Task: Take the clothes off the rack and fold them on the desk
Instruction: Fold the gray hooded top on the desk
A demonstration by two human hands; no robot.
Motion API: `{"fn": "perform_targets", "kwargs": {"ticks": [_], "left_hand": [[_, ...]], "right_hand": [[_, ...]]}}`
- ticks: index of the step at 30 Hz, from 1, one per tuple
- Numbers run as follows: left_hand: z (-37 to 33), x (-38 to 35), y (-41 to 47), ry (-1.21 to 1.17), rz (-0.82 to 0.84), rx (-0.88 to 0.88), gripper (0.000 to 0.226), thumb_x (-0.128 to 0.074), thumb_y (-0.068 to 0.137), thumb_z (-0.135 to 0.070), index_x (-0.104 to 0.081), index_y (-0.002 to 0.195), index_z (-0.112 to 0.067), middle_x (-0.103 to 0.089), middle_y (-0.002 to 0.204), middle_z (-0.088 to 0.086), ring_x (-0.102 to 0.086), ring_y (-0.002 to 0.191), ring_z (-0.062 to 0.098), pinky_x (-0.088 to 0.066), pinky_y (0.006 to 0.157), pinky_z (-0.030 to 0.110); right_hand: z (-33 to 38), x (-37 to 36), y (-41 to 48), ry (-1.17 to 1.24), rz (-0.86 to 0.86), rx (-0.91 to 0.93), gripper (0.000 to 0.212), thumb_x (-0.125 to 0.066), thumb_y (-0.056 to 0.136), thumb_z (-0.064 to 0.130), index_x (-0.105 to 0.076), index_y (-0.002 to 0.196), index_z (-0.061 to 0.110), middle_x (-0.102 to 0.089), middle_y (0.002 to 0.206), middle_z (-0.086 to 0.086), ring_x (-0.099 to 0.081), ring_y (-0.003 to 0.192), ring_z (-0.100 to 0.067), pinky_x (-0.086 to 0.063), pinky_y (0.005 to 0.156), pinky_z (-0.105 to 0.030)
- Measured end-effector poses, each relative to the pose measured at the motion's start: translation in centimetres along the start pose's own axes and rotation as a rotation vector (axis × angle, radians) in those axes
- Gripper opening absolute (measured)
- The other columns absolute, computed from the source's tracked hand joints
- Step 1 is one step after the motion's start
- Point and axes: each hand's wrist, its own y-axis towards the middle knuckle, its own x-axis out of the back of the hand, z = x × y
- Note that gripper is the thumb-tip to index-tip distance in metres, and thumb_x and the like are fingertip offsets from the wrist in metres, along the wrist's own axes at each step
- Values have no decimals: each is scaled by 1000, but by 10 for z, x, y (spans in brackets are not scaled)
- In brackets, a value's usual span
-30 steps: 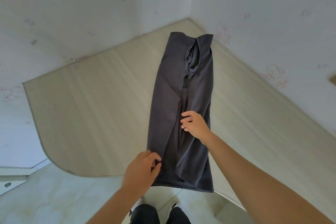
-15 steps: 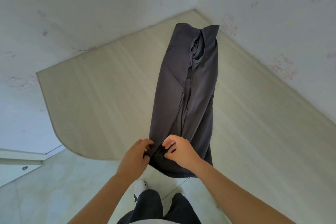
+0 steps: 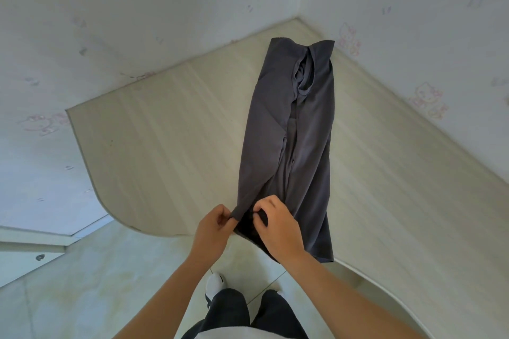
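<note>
A dark grey garment (image 3: 292, 129) lies lengthwise on the pale wooden desk (image 3: 170, 129), its sides folded in to a narrow strip and its collar toward the far corner. The near hem hangs over the desk's front edge. My left hand (image 3: 213, 231) pinches the hem's left corner. My right hand (image 3: 278, 224) grips the hem just beside it, fingers curled into the cloth. Both hands are lifting the hem slightly off the desk. No rack is in view.
White walls (image 3: 413, 22) with faint cartoon prints enclose the desk at the back and right. The desk's front edge curves inward around me. Tiled floor (image 3: 96, 283), my dark trousers and a white shoe (image 3: 214, 285) show below.
My right hand slid down from the garment's middle to the near hem and took hold next to my left hand. The hem's left corner has lifted a little.
</note>
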Motion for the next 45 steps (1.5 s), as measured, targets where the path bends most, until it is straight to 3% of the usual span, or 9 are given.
{"fn": "perform_targets", "kwargs": {"ticks": [5,10,15,21,30,36,41,42,45], "left_hand": [[0,1,-4,-53,-106,-15,21,-59,87,1,-48,85,-18,-61,83,0,-61,78,15,-49,67,27],[-1,1,-4,-85,-110,-33,20,-49,95,-3,-47,100,-22,-62,84,-2,-61,75,14,-52,64,24],[-13,-8,-5,-76,-51,-87,23,-51,94,-9,-44,73,-17,-46,60,-6,-38,53,6,-36,53,21],[-9,8,5,-66,-100,-83,23,-56,88,-2,-43,68,-4,-42,57,7,-30,52,7,-30,51,20],[-4,19,1,203,-149,-214,41,-57,70,17,-46,70,-23,-46,66,-11,-43,61,13,-41,57,24],[11,22,-2,361,-198,-436,47,-64,64,22,-58,88,-19,-51,97,-7,-42,90,14,-48,65,24],[36,32,3,585,-38,-204,30,-58,86,-4,-44,83,-31,-44,95,-8,-43,87,14,-40,77,21],[36,36,3,648,-11,-184,26,-59,85,-12,-44,84,-33,-43,97,-8,-41,88,13,-38,81,22],[26,37,11,581,51,-268,31,-65,76,-13,-48,90,-35,-41,105,-12,-40,96,10,-41,93,24]], "right_hand": [[15,10,-1,420,-251,-172,12,-51,99,16,-51,104,27,-58,87,15,-60,81,-6,-51,67,-17],[5,20,-5,2,75,-128,47,-66,86,35,-44,127,38,-55,93,17,-56,86,-5,-49,68,-15],[24,-4,9,-294,81,-116,71,-68,69,55,-40,127,24,-46,119,4,-49,104,-16,-49,82,-31],[26,4,17,-92,-99,-111,17,-59,85,16,-52,97,27,-52,95,13,-53,84,-10,-49,68,-29],[15,52,-12,304,-469,-198,42,-58,75,-14,-48,79,27,-49,85,11,-53,73,-13,-43,62,-16],[12,52,-29,3,-403,-38,29,-47,77,-2,-62,86,20,-46,97,10,-49,71,-5,-40,58,-7],[-1,42,-39,-35,497,-229,26,-53,90,10,-65,105,27,-44,106,14,-55,89,-7,-48,85,-23],[-3,42,-40,-54,574,-238,24,-54,91,14,-65,107,28,-47,105,14,-55,89,-7,-47,86,-24],[-6,49,-31,-47,285,-268,18,-50,95,20,-64,105,28,-51,97,21,-52,84,1,-41,80,-8]]}}
